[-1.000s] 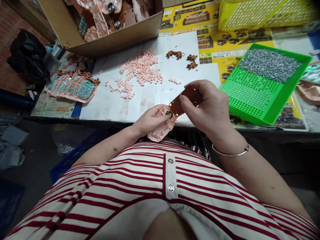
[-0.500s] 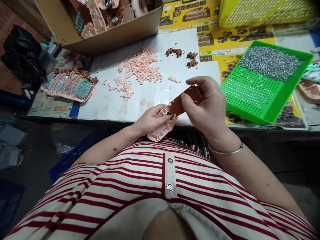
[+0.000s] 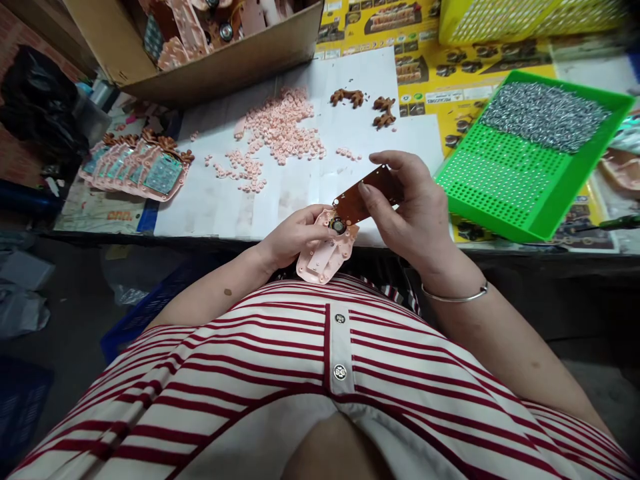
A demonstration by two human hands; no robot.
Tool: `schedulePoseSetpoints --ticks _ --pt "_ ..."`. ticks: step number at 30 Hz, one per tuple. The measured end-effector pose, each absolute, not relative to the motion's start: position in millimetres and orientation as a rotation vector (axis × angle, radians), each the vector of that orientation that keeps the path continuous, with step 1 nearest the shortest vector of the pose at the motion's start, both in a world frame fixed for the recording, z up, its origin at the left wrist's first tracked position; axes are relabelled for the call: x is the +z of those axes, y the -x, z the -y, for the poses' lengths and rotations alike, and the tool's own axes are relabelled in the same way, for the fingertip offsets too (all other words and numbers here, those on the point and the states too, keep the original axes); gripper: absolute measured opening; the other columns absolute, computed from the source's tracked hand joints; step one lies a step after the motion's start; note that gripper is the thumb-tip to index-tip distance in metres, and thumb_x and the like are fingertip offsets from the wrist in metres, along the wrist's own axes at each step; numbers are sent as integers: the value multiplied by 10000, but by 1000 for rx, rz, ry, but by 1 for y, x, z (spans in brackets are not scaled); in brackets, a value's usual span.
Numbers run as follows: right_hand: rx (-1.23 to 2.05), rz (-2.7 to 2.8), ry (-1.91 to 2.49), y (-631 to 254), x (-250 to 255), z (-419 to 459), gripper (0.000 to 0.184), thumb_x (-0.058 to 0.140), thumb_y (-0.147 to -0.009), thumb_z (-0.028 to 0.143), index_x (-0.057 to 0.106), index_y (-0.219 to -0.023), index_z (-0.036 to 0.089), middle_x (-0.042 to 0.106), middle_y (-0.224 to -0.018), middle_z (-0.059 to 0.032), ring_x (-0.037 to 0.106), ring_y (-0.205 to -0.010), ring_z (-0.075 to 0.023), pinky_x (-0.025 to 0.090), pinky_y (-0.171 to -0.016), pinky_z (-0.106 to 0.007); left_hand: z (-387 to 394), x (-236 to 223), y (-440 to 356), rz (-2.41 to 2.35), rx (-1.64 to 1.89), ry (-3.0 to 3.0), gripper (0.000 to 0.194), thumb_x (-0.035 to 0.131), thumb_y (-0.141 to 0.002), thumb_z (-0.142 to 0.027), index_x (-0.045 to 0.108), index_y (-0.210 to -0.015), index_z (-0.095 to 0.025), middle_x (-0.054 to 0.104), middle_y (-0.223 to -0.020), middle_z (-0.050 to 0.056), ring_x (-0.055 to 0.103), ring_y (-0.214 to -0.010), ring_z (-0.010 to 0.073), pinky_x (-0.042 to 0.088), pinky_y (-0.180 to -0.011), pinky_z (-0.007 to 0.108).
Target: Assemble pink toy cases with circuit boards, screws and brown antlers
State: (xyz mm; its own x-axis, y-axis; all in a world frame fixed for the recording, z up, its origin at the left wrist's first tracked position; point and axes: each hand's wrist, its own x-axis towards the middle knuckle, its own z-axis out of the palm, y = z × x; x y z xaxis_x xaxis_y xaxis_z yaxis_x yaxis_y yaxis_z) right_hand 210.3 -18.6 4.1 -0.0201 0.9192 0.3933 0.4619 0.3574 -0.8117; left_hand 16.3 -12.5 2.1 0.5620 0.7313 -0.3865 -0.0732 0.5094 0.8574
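Observation:
My left hand (image 3: 299, 235) is closed on a pink plastic shell (image 3: 324, 259), held low in front of the table edge with its inside facing up. A small round speaker (image 3: 338, 226) sits at the shell's upper end, by my left thumb. My right hand (image 3: 411, 207) pinches a brown circuit board (image 3: 356, 202) between thumb and fingers. The board is tilted above the shell's upper end, its lower corner close to the speaker. Whether the two parts touch, I cannot tell.
Loose pink caps (image 3: 283, 127) and brown antler-shaped pieces (image 3: 347, 98) lie ahead. Assembled shells (image 3: 163, 175) are stacked at left, below a cardboard box (image 3: 225, 67). A green basket (image 3: 537, 223) holding screws (image 3: 547, 113) stands right, near a screwdriver (image 3: 620, 223) and a yellow basket (image 3: 475, 30).
My left thumb has shifted, so the speaker and more of the shell's inside now show. The board has moved slightly up and left. A screwdriver has come into view at right.

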Motion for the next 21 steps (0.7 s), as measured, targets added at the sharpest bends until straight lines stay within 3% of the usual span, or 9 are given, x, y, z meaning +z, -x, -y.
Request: schedulePoseSetpoints --ticks 7,15,21 --pt "587 1670 1232 -210 5 22 333 600 -904 319 595 -1236 295 741 -994 -44 686 -794 -192 600 -786 -368 16 -1 -14 -842 586 -916 541 928 -601 -283 642 -1041 -151 728 -919 32 681 -816 155 522 -835 301" --pt "593 1673 1186 -212 6 25 340 607 -912 293 619 -1252 293 726 -1001 -43 720 -857 -200 631 -830 -391 13 -4 -17 -883 576 -889 417 892 -665 -338 678 -954 -127 718 -833 28 668 -731 141 529 -722 273" --pt "536 1759 1066 -219 -2 25 390 578 -960 292 580 -1350 302 734 -1031 -45 731 -918 -206 630 -883 -416 13 1 -17 -912 566 -907 283 829 -677 -261 695 -885 -123 708 -790 19 653 -699 135 519 -695 263"
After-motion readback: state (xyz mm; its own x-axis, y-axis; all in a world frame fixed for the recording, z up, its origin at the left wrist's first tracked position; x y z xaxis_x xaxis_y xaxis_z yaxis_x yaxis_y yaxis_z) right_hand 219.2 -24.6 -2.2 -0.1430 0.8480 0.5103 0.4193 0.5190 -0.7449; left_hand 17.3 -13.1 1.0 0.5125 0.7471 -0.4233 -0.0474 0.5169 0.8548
